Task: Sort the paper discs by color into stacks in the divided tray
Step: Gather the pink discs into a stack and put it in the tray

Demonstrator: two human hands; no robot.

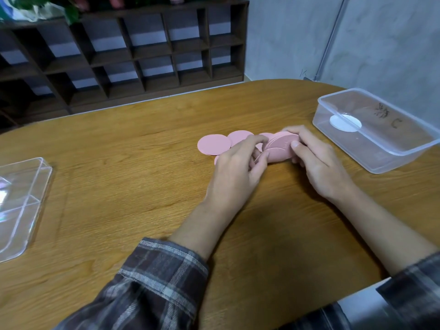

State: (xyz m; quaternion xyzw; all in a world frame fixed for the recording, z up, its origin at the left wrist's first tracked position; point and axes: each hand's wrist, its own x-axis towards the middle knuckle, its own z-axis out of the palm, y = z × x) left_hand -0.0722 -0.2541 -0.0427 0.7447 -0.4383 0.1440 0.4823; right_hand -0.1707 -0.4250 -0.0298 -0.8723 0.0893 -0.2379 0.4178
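Head view: dark handwritten marks show on the clear container at the surface's far right edge, the last perhaps a "C", the rest unreadable. A white disc lies inside it. Near the middle, the left hand and right hand both pinch a stack of pink discs from opposite sides. Loose pink discs lie just left of it. The divided tray sits at the left edge, with bare wood between it and the hands.
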